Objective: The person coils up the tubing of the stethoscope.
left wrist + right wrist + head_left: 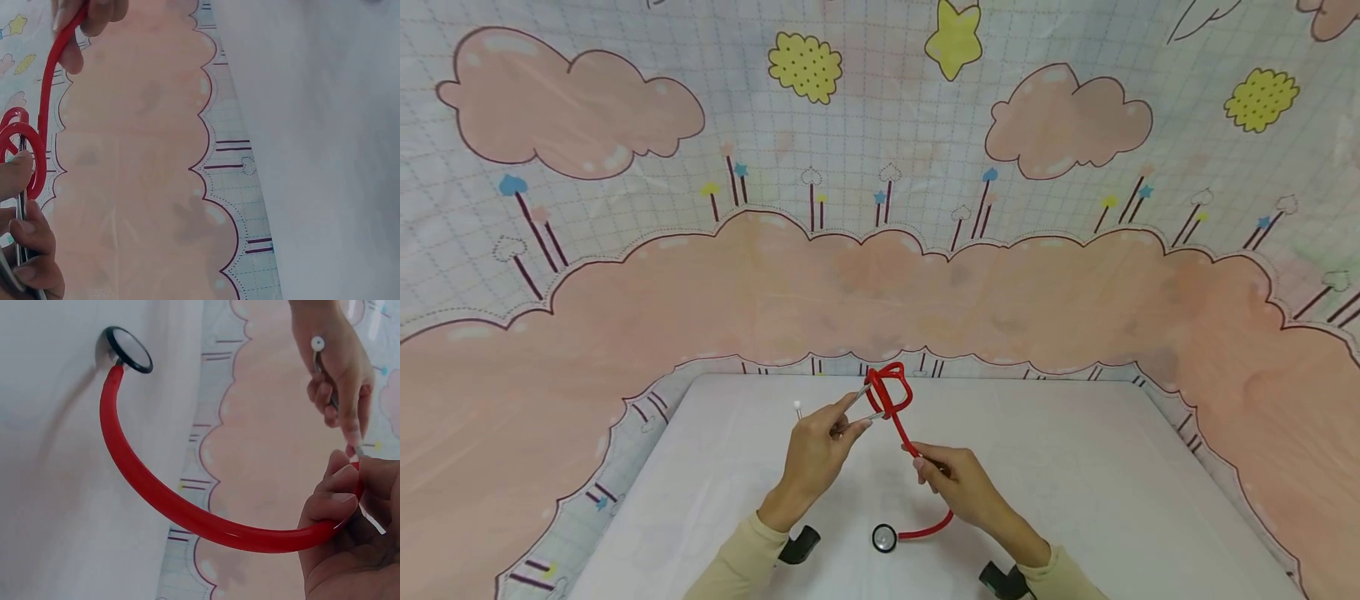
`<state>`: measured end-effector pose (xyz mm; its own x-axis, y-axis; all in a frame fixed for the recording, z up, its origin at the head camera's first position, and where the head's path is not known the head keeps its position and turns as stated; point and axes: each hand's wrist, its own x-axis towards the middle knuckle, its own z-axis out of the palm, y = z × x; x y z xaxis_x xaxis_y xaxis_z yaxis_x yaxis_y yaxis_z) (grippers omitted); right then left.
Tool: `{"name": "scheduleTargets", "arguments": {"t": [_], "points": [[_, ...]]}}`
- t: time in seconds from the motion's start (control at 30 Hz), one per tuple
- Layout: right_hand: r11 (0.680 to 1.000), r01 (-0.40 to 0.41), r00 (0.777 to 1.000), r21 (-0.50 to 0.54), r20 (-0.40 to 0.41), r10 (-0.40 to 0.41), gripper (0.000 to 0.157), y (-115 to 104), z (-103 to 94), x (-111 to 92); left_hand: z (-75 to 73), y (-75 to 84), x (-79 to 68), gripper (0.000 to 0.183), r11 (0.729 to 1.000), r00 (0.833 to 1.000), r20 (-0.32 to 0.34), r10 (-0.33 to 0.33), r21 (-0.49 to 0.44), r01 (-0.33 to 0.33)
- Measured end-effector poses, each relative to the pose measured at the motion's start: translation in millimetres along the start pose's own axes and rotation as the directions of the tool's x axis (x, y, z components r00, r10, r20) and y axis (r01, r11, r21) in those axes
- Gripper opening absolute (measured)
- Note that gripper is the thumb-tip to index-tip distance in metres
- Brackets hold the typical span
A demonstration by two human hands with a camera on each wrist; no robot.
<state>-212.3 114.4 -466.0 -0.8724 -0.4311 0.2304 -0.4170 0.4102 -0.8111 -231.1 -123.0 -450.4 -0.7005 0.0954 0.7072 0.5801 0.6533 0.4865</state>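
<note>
My left hand grips the metal ear tubes of a stethoscope. One white eartip sticks out beside that hand. Beyond its fingertips the red tubing is wound in loops around the far part of the ear tubes. Lower down, my right hand pinches the tubing between thumb and fingers. From there the free end curves down and left to the round chest piece, which has a black rim and lies close over the white table. In the left wrist view the looped tubing partly hides the metal tubes.
A white table spreads under both hands. Behind it hangs a cloth printed with clouds and stars. Black wrist devices show at the left wrist and the right wrist.
</note>
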Motion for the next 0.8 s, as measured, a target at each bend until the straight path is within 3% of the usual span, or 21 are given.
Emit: {"name": "scheduleTargets", "arguments": {"t": [0.33, 0.57, 0.8], "points": [[0.999, 0.02, 0.999, -0.049, -0.042, -0.022, 0.027, -14.9, -3.5, -8.6, 0.4, -0.1, -2.1, 0.046, 0.995, 1.0, 0.016, 0.015, 0.101, -0.017], [1.0, 0.018, 1.0, -0.021, 0.001, -0.018, 0.027, -21.0, -5.2, -14.1, -1.2, -5.3, -2.7, 0.045, 0.993, 1.0, 0.003, 0.01, 0.121, -0.01], [0.993, 0.117, 0.993, 0.001, -0.002, -0.117, 0.023, -28.2, -13.6, -21.6, -8.0, -7.1, 0.5, 0.044, 0.989, 0.999, -0.036, 0.029, 0.145, -0.023]]}}
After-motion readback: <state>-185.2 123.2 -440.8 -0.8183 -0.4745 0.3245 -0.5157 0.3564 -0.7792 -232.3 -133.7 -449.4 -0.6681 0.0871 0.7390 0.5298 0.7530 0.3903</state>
